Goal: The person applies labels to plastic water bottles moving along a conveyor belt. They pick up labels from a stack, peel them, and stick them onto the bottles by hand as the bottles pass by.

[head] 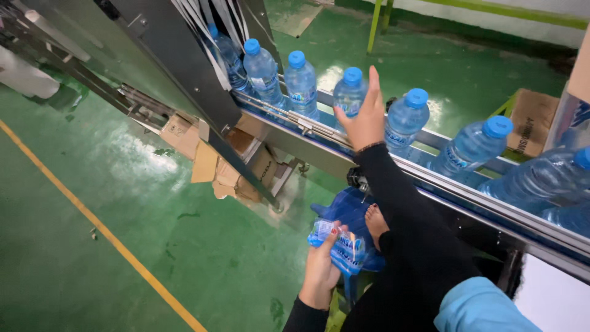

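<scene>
left hand (321, 270) grips blue labels (344, 249); right hand (364, 120) touches conveyor bottle (350, 92).

Counted on the conveyor (344, 144): eight clear water bottles with blue caps (300, 83), the first half hidden behind hanging strips, the last cut by the frame edge. Also counted: two hands, one bundle of blue labels (343, 246), two stacks of flattened cardboard (209, 157), one yellow floor line (92, 216).

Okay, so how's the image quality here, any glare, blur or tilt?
Head view: strongly tilted, the conveyor rail running diagonally; white glare patches on the wet-looking green floor; the nearest bottle at right is soft and stretched; the right hand at the bottles and left hand holding labels stay fairly sharp.
</scene>
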